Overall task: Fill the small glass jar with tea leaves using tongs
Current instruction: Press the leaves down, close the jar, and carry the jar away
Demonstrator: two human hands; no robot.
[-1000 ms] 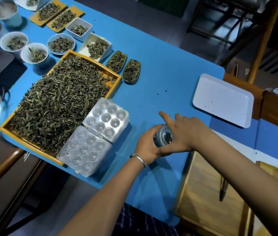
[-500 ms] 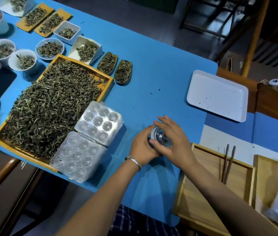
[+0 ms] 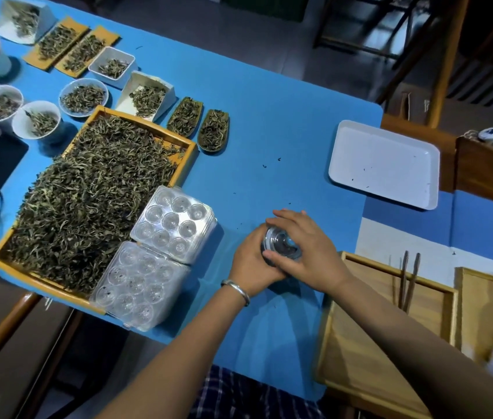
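With the left hand (image 3: pixel 249 266) gripping the small glass jar (image 3: pixel 281 247) and the right hand (image 3: pixel 305 251) cupped over its lid, brace it on the bench (image 3: pixel 269 131), twist squarely, then fetch the tongs (image 3: pixel 409 279) at three o'clock.

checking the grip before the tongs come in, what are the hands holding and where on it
Both hands hold the small glass jar: the left hand wraps its side, the right hand grips its top rim.

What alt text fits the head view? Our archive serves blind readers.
Both bare hands, left hand and right hand, clasp a small clear glass jar over a blue table. A wooden tray heaped with dried tea leaves lies left; thin dark tongs rest untouched right.
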